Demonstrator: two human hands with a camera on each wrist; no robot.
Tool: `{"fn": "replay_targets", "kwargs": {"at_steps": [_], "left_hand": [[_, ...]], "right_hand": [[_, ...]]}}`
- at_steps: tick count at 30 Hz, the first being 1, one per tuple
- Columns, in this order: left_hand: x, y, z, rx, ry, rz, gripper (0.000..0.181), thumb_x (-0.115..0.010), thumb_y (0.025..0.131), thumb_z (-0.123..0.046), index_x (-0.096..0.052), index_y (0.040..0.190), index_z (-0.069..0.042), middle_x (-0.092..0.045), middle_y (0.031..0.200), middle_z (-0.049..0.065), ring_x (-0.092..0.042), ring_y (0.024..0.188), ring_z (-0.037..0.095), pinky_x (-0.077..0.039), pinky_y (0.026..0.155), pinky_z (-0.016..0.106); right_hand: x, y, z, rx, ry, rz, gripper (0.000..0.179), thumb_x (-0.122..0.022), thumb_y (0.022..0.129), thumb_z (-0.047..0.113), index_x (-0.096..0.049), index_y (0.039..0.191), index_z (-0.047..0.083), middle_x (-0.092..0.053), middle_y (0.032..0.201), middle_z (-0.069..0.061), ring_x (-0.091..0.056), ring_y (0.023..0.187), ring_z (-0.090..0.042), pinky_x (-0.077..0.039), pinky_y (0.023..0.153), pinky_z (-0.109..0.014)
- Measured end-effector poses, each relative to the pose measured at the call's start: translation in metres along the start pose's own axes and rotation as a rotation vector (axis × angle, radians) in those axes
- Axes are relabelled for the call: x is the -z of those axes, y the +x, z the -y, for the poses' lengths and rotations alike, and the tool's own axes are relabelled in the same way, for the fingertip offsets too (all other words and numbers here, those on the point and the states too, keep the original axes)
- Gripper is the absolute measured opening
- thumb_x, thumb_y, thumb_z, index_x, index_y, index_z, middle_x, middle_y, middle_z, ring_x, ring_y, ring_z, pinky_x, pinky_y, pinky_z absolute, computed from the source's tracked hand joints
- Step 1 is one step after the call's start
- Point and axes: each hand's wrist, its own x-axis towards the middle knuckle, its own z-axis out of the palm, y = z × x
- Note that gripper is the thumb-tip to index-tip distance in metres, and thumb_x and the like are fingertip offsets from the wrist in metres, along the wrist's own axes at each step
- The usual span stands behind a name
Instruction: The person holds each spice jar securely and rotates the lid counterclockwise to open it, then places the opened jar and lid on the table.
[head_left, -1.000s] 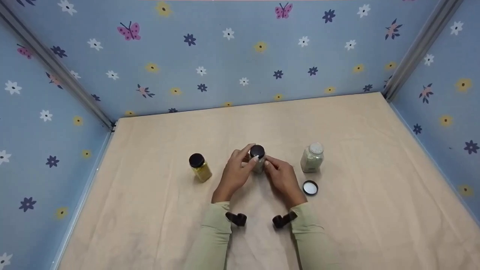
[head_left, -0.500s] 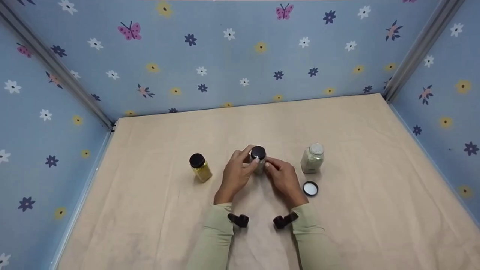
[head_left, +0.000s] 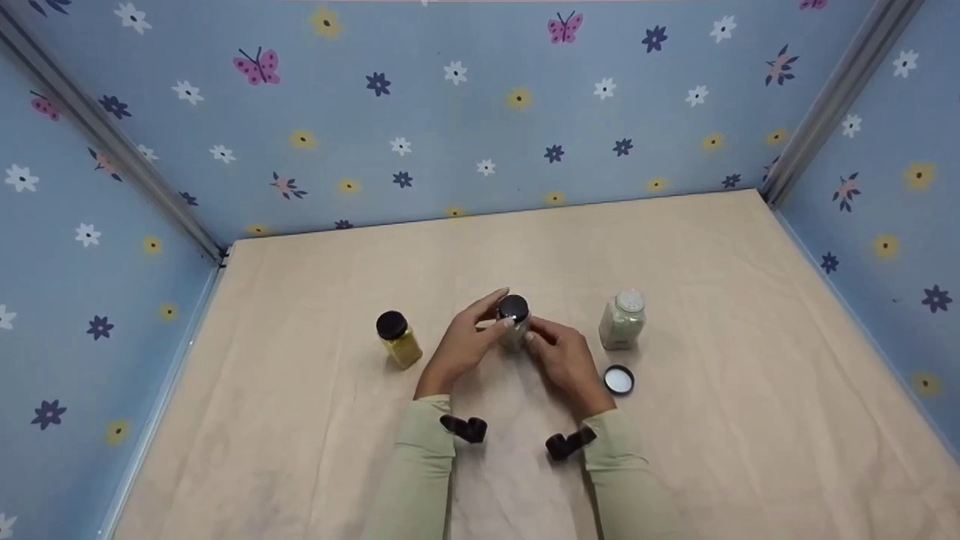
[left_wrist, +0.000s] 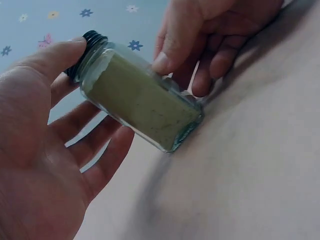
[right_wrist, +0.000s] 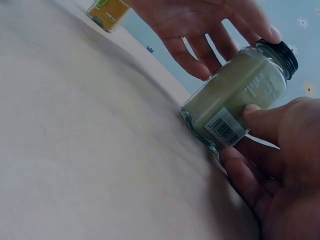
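A glass spice jar point(left_wrist: 142, 100) with greenish powder and a black screw cap point(head_left: 514, 307) stands on the cloth between my hands. My left hand point(head_left: 463, 345) pinches the cap between thumb and index finger, while its other fingers spread loosely beside the glass. With thumb and curled fingers my right hand point(head_left: 564, 360) grips the lower body of the jar, near a barcode label point(right_wrist: 225, 127). To the right is a jar of pale green herbs point(head_left: 622, 326) with its white shaker top uncovered. A loose black cap point(head_left: 619, 380) lies beside it, white inside facing up.
A black-capped jar of yellow spice point(head_left: 400, 343) stands left of my left hand. Beige cloth point(head_left: 300, 450) covers the table, with some wrinkles. Blue flowered panels point(head_left: 450, 112) enclose its back and sides.
My left wrist has swung slightly left, and the left fingers have straightened a little around the cap. The right hand stays on the jar. Other jars remain in place.
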Motion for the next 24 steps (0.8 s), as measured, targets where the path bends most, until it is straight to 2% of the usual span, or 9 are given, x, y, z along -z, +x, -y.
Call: {"fn": "replay_targets", "kwargs": {"at_steps": [4,6,9,13,16,20,24], "left_hand": [[0.004,0.001,-0.002,-0.009,0.067,0.072,0.054,-0.059,0.102,-0.033,-0.043,0.153,-0.026,-0.055,0.137,0.0,-0.051,0.129,0.017,-0.045,0.102,0.042],[0.004,0.001,-0.003,-0.009,0.078,0.073,0.052,-0.059,0.103,-0.033,-0.045,0.152,-0.028,-0.055,0.136,-0.001,-0.052,0.129,0.019,-0.045,0.102,0.041],[0.0,0.0,-0.003,-0.008,0.078,0.032,0.048,-0.06,0.102,-0.032,-0.048,0.149,-0.031,-0.056,0.135,0.0,-0.054,0.126,0.02,-0.046,0.1,0.04],[-0.009,-0.001,-0.001,-0.028,0.085,-0.04,0.048,-0.062,0.101,-0.03,-0.052,0.147,-0.024,-0.058,0.132,0.003,-0.057,0.12,0.019,-0.049,0.094,0.042],[-0.013,-0.002,0.0,-0.036,0.087,-0.083,0.048,-0.064,0.099,-0.032,-0.054,0.145,-0.023,-0.058,0.133,0.003,-0.058,0.118,0.019,-0.051,0.092,0.042],[-0.016,-0.004,0.0,-0.028,0.066,-0.113,0.046,-0.065,0.098,-0.035,-0.055,0.143,-0.029,-0.058,0.138,-0.002,-0.059,0.12,0.019,-0.051,0.093,0.043],[-0.018,-0.005,0.0,-0.001,0.02,-0.133,0.047,-0.067,0.097,-0.036,-0.055,0.142,-0.03,-0.061,0.134,-0.005,-0.059,0.12,0.017,-0.05,0.095,0.043]], "right_hand": [[-0.002,-0.001,-0.001,-0.004,-0.015,-0.009,0.037,-0.066,0.099,0.02,-0.065,0.136,0.016,-0.063,0.134,-0.002,-0.054,0.129,-0.021,-0.04,0.108,-0.042],[-0.002,-0.001,-0.001,0.005,-0.02,-0.018,0.037,-0.066,0.098,0.019,-0.066,0.135,0.016,-0.064,0.132,-0.003,-0.056,0.127,-0.021,-0.041,0.107,-0.042],[-0.004,-0.001,-0.002,0.014,-0.022,-0.029,0.035,-0.067,0.098,0.019,-0.067,0.133,0.014,-0.066,0.13,-0.003,-0.057,0.126,-0.021,-0.043,0.106,-0.042],[-0.003,-0.001,-0.002,0.012,-0.012,-0.041,0.033,-0.067,0.097,0.018,-0.069,0.13,0.013,-0.067,0.128,-0.003,-0.058,0.124,-0.021,-0.043,0.105,-0.041],[-0.003,-0.001,-0.002,0.008,-0.003,-0.042,0.032,-0.068,0.097,0.018,-0.07,0.129,0.014,-0.067,0.127,-0.003,-0.058,0.123,-0.021,-0.043,0.105,-0.041],[-0.003,-0.001,-0.002,0.006,0.001,-0.041,0.032,-0.069,0.096,0.019,-0.071,0.127,0.015,-0.068,0.126,-0.001,-0.059,0.123,-0.02,-0.043,0.105,-0.04],[-0.002,0.0,-0.003,0.022,0.013,-0.045,0.03,-0.07,0.095,0.019,-0.072,0.125,0.015,-0.069,0.123,-0.001,-0.06,0.12,-0.019,-0.043,0.104,-0.039]]}}
